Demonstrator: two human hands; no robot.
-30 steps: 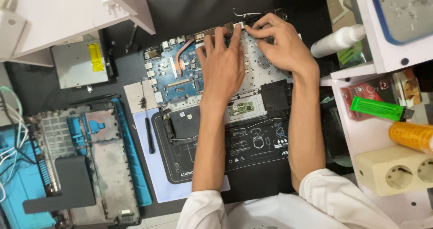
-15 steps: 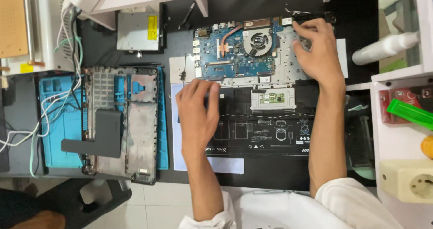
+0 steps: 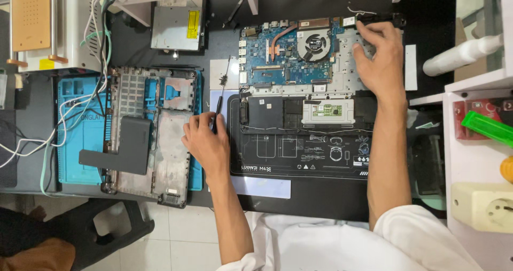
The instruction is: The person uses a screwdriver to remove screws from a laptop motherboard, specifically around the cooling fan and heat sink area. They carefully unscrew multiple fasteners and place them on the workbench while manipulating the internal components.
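An opened laptop chassis (image 3: 347,92) lies on the black work mat (image 3: 299,159), its blue motherboard (image 3: 283,63) and round fan (image 3: 313,38) exposed. My right hand (image 3: 380,63) rests flat on the chassis's far right part, beside the fan, holding nothing. My left hand (image 3: 206,143) sits at the mat's left edge with its fingers closed around the handle of a thin black screwdriver (image 3: 220,92), whose shaft points away from me, towards the board's left side.
The laptop's grey bottom cover (image 3: 155,137) lies on a blue tray (image 3: 80,137) at left, with white cables across it. An optical drive (image 3: 176,30) sits at the back. White shelves at right hold a bottle (image 3: 462,55), a green tool (image 3: 489,128) and a socket block (image 3: 483,207).
My left hand left the motherboard, swung left and toward me, and has closed on the screwdriver. My right hand stayed on the chassis's right side. The view shifted left.
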